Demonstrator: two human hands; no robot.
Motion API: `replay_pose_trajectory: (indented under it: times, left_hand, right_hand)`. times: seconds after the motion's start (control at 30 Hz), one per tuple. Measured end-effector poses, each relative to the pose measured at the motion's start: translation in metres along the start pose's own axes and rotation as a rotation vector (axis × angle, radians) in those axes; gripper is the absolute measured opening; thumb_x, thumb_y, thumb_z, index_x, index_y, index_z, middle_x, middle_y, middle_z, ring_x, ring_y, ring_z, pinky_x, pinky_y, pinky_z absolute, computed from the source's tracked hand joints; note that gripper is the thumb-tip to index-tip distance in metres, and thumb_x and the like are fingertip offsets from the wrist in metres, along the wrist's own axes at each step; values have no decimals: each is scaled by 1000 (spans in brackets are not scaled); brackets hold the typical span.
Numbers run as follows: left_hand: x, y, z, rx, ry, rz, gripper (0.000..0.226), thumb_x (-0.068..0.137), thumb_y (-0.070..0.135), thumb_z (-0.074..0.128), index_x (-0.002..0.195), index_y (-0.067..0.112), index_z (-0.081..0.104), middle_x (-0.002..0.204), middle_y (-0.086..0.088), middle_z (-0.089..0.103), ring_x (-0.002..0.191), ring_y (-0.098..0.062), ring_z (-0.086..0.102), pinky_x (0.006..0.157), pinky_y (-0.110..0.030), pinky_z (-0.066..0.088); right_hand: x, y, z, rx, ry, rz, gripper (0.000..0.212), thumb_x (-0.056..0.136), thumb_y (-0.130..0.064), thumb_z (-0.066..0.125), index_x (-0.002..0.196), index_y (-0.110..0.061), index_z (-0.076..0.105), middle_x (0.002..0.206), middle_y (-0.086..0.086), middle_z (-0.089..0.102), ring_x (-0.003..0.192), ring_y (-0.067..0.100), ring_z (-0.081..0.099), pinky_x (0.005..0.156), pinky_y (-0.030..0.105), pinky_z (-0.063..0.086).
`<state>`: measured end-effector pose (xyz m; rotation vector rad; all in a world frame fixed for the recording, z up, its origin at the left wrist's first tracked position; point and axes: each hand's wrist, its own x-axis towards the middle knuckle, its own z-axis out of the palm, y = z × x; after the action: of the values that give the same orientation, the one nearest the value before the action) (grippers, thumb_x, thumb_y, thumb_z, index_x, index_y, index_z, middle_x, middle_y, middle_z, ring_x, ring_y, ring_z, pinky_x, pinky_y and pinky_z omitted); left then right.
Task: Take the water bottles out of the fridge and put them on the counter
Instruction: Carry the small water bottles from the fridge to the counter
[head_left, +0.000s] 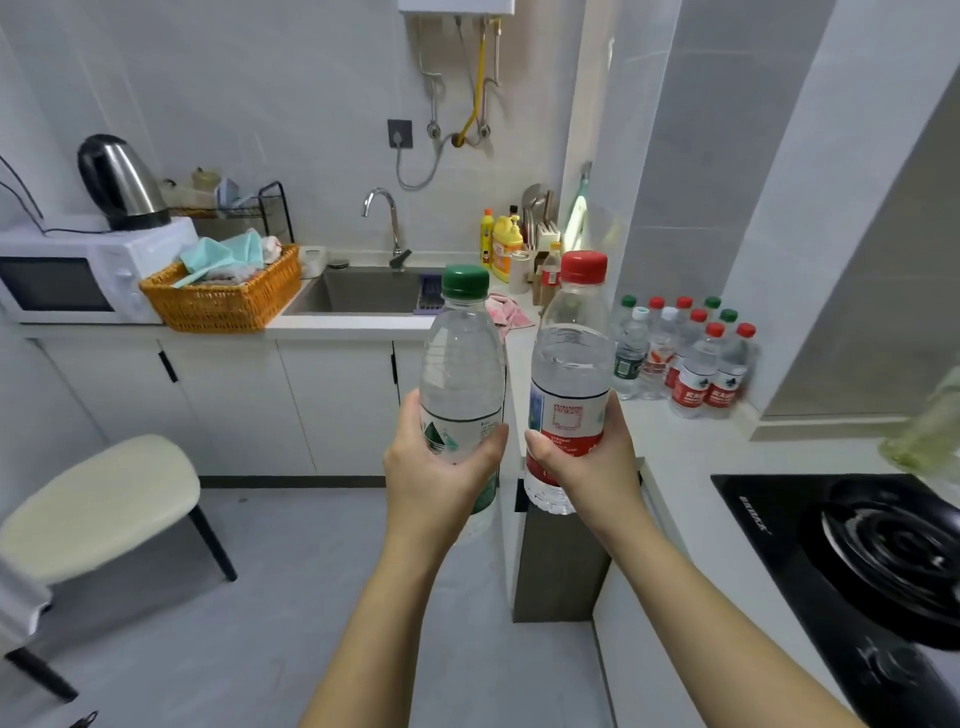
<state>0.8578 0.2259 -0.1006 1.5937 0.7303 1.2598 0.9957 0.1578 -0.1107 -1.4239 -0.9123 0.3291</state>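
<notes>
Water bottles, 2 of them, held upright side by side at center frame, over the floor & in front of the white counter (691, 447). Left hand (441, 467) is wrapped around the lower half of the green-cap bottle (462, 384): clear plastic, green & white label. Right hand (587, 462) is wrapped around the red-cap bottle (569, 374): clear, red & white label, slightly tilted. The 2 bottles are near each other, not touching.

Right of center, a cluster of bottles (685, 353) w/ red, green & white caps stands on the counter against the wall. Bare counter lies in front of that cluster, up to the black stove (857, 561) at lower right. Sink (358, 293) sits at upper center, orange basket (223, 296) & microwave (67, 280) at left. Stool (98, 504) at lower left; open gray floor btw it & the arms.
</notes>
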Motion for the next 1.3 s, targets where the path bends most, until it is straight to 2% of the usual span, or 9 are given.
replay_pose_trajectory:
  times: [0.2, 0.33, 0.5, 0.63, 0.93, 1.03, 1.13, 1.2, 1.3]
  left_hand:
    - [22, -21, 42, 25, -47, -22, 46, 73, 23, 83, 111, 23, 56, 97, 9, 67, 89, -5, 64, 67, -11, 50]
    - [49, -42, 68, 25, -71, -45, 49, 69, 34, 81, 110, 27, 56, 94, 15, 68, 88, -1, 64, 67, -10, 49]
    - [103, -76, 103, 1, -139, -68, 45, 75, 21, 82, 112, 21, 56, 95, 14, 68, 86, 0, 65, 72, -16, 53]
    - [157, -95, 132, -16, -198, -64, 51, 73, 25, 83, 116, 22, 55, 99, 15, 67, 88, 1, 65, 72, -12, 51]
    - [231, -131, 175, -31, -317, -95, 52, 75, 21, 80, 118, 32, 52, 100, 21, 66, 90, 7, 63, 72, -8, 49]
    - [241, -145, 192, -19, -367, -118, 51, 77, 21, 79, 117, 33, 51, 102, 17, 66, 90, 5, 63, 71, -8, 49]
    - [247, -162, 213, -1, -408, -173, 45, 76, 20, 78, 111, 29, 53, 92, 15, 67, 81, 4, 64, 65, -8, 47]
    - [250, -176, 228, 24, -436, -214, 45, 74, 23, 79, 110, 30, 53, 88, 17, 67, 80, 2, 64, 68, -15, 51]
    - [252, -197, 254, 56, -495, -259, 47, 74, 26, 79, 112, 30, 52, 89, 19, 67, 81, 2, 64, 73, -21, 54]
  right_hand:
    - [33, 30, -28, -13, 31, 44, 56, 74, -6, 82, 107, -37, 49, 107, -16, 63, 95, -8, 62, 73, 8, 49]
    - [62, 52, -35, -44, 63, 66, 56, 73, -7, 82, 107, -38, 49, 107, -18, 62, 94, -11, 61, 74, 6, 49]
    - [117, 82, -38, -74, 117, 93, 61, 72, -10, 83, 114, -36, 47, 110, -17, 61, 100, -3, 61, 74, 7, 49]
    - [167, 100, -40, -84, 172, 116, 62, 72, -9, 83, 118, -31, 47, 108, -20, 60, 95, -11, 60, 72, 3, 47]
    - [238, 138, -50, -115, 286, 137, 64, 72, -10, 84, 124, -21, 50, 113, -9, 65, 103, 2, 63, 82, 14, 50]
    - [250, 155, -61, -127, 322, 163, 66, 72, -11, 84, 126, -22, 49, 113, -14, 63, 102, -2, 62, 79, 9, 49]
    - [260, 175, -74, -138, 356, 197, 64, 72, -9, 84, 123, -23, 49, 110, -17, 61, 97, -10, 61, 73, 3, 46]
    - [265, 193, -85, -136, 371, 231, 61, 73, -6, 83, 121, -23, 48, 108, -18, 61, 90, -17, 59, 71, 2, 46]
    - [272, 222, -101, -154, 377, 287, 62, 72, -9, 84, 123, -20, 51, 111, -13, 65, 94, -13, 61, 73, 5, 48]
